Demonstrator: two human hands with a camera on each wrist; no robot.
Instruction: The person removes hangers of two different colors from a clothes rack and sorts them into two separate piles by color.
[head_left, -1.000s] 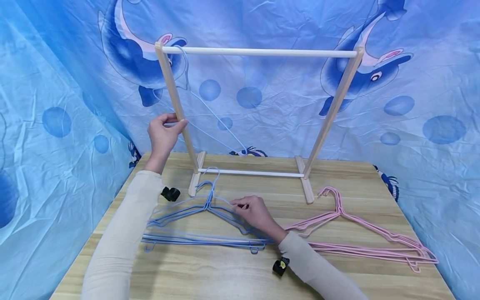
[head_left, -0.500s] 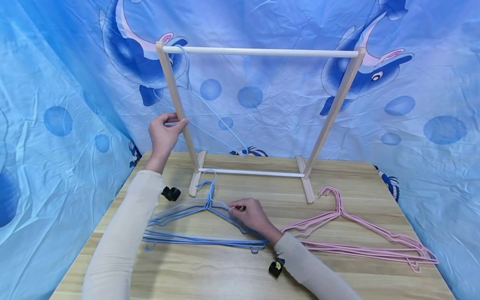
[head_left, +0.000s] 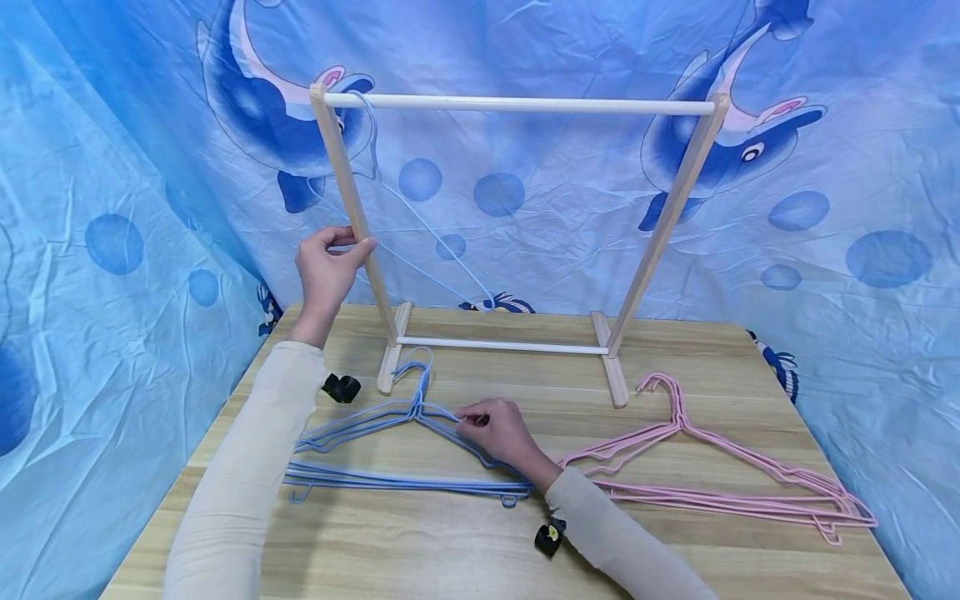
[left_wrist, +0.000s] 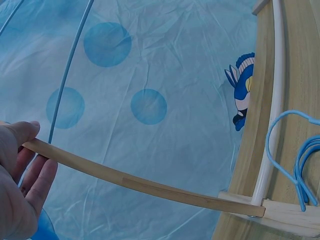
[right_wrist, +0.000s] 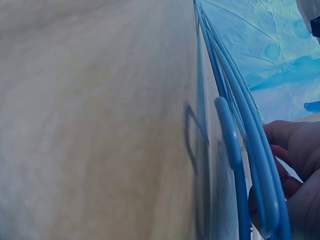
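Note:
My left hand (head_left: 326, 267) pinches the left wooden upright (head_left: 342, 171) of a small clothes rack, thumb on one side and fingers on the other, as the left wrist view also shows. One pale blue hanger (head_left: 432, 229) hangs by its hook at the left end of the white top bar (head_left: 525, 104). On the table, my right hand (head_left: 498, 429) pinches the right shoulder of the uppermost blue hanger (head_left: 390, 403). That hanger overlaps a stack of blue hangers (head_left: 405, 481) beneath it. In the right wrist view, blue wires (right_wrist: 262, 165) partly cover the fingers.
A stack of pink hangers (head_left: 720, 500) lies at the right, close to my right forearm. The rack's wooden feet (head_left: 617, 382) and white lower bar (head_left: 502, 345) stand behind the blue stack. A blue dolphin-print cloth (head_left: 525, 242) hangs behind the table (head_left: 435, 558).
The uppermost blue hanger has come down closer onto the stack, its hook dropping lower. My right hand has shifted slightly left and down with it. The left hand stays on the upright.

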